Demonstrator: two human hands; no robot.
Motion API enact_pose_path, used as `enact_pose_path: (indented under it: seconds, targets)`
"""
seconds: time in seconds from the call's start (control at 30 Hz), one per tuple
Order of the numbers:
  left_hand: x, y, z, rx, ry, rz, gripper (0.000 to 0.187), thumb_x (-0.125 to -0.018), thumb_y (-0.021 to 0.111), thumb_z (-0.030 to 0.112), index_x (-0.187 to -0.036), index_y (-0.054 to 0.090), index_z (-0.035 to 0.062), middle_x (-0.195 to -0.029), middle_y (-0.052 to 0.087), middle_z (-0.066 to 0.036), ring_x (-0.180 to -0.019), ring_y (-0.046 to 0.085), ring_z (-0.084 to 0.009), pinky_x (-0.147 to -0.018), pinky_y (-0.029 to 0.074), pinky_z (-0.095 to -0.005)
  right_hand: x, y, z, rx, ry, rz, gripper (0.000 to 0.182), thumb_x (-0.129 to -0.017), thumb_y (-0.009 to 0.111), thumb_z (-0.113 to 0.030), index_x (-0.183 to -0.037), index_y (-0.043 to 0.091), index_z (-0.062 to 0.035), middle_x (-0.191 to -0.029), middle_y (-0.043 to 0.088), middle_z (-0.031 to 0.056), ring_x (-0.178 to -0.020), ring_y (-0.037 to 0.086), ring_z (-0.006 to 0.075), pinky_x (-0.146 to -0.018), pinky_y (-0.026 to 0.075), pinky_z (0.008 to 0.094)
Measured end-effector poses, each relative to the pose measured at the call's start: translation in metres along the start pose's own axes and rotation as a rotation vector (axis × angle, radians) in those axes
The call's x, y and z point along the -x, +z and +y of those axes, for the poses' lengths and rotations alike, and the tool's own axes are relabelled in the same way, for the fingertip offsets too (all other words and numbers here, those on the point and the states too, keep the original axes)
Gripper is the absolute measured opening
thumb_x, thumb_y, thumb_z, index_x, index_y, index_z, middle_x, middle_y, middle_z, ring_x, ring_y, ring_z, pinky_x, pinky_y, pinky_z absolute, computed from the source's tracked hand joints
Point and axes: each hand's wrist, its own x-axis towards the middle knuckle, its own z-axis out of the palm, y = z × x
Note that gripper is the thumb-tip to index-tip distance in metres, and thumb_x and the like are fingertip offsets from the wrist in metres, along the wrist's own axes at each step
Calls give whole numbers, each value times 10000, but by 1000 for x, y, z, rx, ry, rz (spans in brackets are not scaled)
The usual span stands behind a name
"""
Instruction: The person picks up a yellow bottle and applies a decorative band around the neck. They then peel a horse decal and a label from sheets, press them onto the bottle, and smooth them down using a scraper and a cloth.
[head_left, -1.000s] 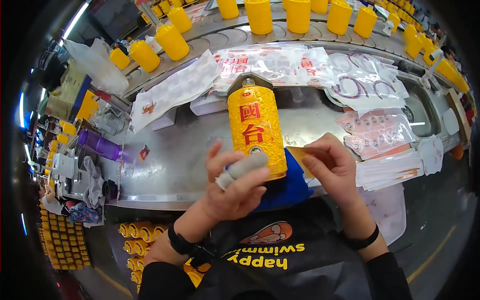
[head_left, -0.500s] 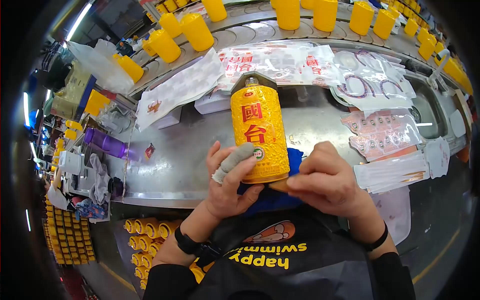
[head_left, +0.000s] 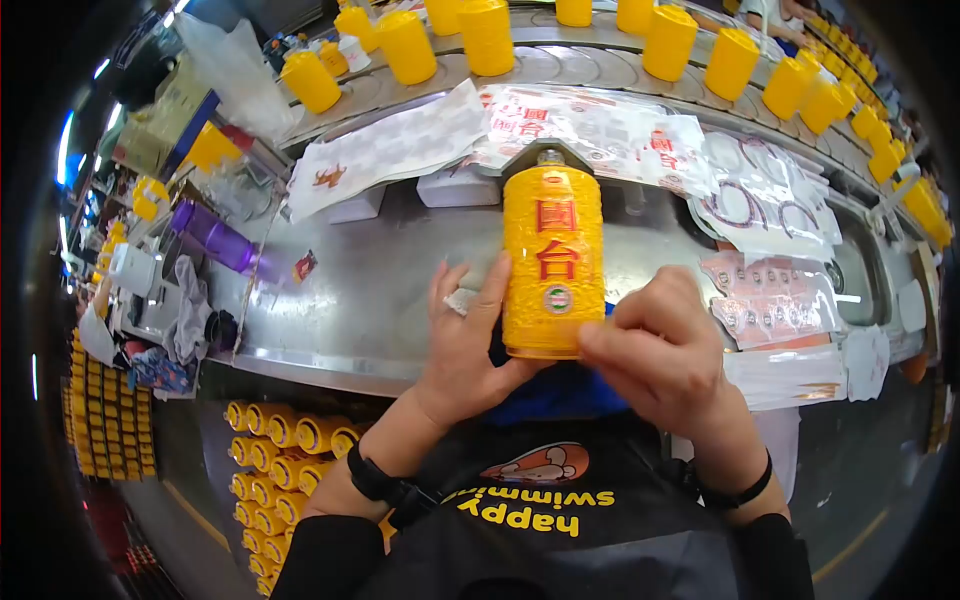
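Note:
A yellow textured bottle (head_left: 553, 225) with red characters and a small round green-and-white label lies in front of me, its neck pointing away against a dark angled support (head_left: 545, 155). My left hand (head_left: 455, 355) grips its lower left side, the thumb by the base and a pale wrap on one finger. At the bottle's lower right edge, my right hand (head_left: 660, 345) is closed in a pinch touching the corner. Whatever sits between those fingertips is hidden.
Sticker sheets (head_left: 390, 150) line the back of the metal table (head_left: 350, 290), with more label sheets (head_left: 770, 300) at right. Beyond runs a conveyor (head_left: 560, 45) carrying yellow bottles. A purple bottle (head_left: 213, 235) stands left; several yellow bottles (head_left: 285, 470) sit below. Another person (head_left: 780, 18) is at far right.
The left fingers have shifted from the bottle's front to its left side, uncovering the round label. The tan flat piece seen at the right fingertips is now out of sight.

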Motion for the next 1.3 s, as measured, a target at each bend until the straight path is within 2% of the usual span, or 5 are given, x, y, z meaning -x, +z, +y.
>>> enact_pose_path:
  seconds: [0.37, 0.5, 0.6, 0.9, 1.3]
  targets:
    - [-3, 2, 8, -44, -9, 50, 1000, -758, 734, 532, -1471, 309, -25, -1381, 465, -214, -1270, 404, -392, -1141, 122, -579, -15, -5, -16, -175, 37, -333, 132, -737, 762, -117, -840, 680, -102, -741, 520, 25, -699, 571, 193, -656, 410, 357]
    - [2, 10, 4, 42, -61, 7, 1033, -762, 732, 531, -1487, 255, -31, -1385, 463, -215, -1278, 396, -409, -1137, 129, -585, -24, 3, 13, -275, 589, -61, 139, -770, 742, -74, -880, 669, -34, -703, 523, 83, -672, 604, 275, -607, 489, 334]
    - [4, 11, 1, 83, -100, 26, 1010, -741, 751, 514, -1472, 304, -21, -1334, 508, -214, -1271, 404, -413, -1127, 151, -596, -21, -4, 13, 273, 97, -93, 160, -762, 754, -76, -901, 673, -80, -768, 567, 78, -707, 579, 262, -632, 448, 370]
    - [-23, -22, 5, -225, 413, 91, 861, -775, 714, 540, -1411, 442, 26, -1355, 498, -190, -1327, 367, -400, -1152, 114, -607, 24, -3, 8, -306, 644, 184, 166, -946, 615, -66, -1072, 571, 34, -898, 680, 89, -837, 647, 108, -715, 510, 236]
    - [-10, -3, -6, -53, 235, 149, 857, -768, 751, 441, -1448, 397, 58, -1376, 529, -107, -1331, 426, -318, -1175, 99, -552, 29, -3, 27, -314, 777, 249, 105, -920, 615, -31, -986, 543, 8, -803, 618, 35, -712, 549, 45, -630, 445, 194]
